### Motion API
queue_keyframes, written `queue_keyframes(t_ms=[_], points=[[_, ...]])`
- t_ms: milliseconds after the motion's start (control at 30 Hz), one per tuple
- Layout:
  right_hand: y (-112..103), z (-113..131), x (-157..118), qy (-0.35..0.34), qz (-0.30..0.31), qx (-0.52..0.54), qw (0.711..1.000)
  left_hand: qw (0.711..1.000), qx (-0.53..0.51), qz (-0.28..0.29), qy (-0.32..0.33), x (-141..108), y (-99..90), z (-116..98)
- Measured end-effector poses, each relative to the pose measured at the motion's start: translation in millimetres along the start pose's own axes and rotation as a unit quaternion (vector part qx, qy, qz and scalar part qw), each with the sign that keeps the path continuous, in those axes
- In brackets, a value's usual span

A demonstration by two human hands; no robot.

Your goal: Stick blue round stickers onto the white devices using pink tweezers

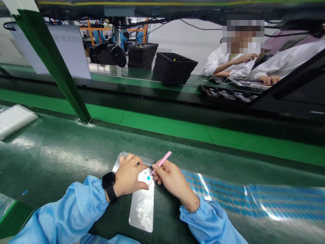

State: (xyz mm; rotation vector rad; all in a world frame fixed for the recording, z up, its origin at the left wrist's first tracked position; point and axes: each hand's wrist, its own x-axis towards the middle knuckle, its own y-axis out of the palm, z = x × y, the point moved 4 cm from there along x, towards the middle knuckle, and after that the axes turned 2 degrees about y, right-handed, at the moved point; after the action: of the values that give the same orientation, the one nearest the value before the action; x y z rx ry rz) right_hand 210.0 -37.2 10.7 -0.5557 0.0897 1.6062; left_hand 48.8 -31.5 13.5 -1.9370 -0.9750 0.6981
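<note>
Pink tweezers (164, 160) are pinched in my right hand (172, 179), their tip pointing down and left. That tip meets or nearly meets a small blue round sticker (148, 177) on a white rounded piece (142, 177). My left hand (127, 174) grips this piece between thumb and fingers, with part of it hidden behind them. Beneath lies a flat, shiny silver plate (142, 211) with rounded corners, partly covered by my left hand. To the right of my right hand, clear sheets of blue round stickers (223, 193) lie on the green bench.
A slanted green post (54, 67) rises from the bench (76, 142) at left. A white tray-like block (16, 118) sits at the left edge. Across the line are black bins (174, 69) and a person in white sleeves (218, 64). One loose blue sticker (25, 192) lies lower left.
</note>
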Motion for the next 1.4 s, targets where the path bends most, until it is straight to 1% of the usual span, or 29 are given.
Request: queue_keyframes(t_ms=[200, 767, 967, 1100, 1400], points=[[0.7, 1.4, -2.3, 0.007, -0.016, -0.005, 1.0, 1.0, 0.0, 0.004, -0.001, -0.7, 0.8, 0.3], [2.1, 3.1, -4.7, 0.002, -0.028, -0.002, 1.0, 1.0, 0.002, -0.003, 0.002, -0.6, 0.5, 1.6], [1.8, 1.9, -3.5, -0.009, -0.02, -0.013, 1.0, 1.0, 0.005, -0.008, 0.006, -1.3, -0.2, 0.6], [2.1, 0.4, -2.8, -0.015, -0.015, -0.002, 1.0, 1.0, 0.004, -0.004, 0.003, -1.5, -0.1, 0.8], [1.4, -0.7, -1.6, 0.006, -0.02, 0.027, 0.999, 1.0, 0.007, -0.007, 0.004, -2.1, 0.7, 1.9]])
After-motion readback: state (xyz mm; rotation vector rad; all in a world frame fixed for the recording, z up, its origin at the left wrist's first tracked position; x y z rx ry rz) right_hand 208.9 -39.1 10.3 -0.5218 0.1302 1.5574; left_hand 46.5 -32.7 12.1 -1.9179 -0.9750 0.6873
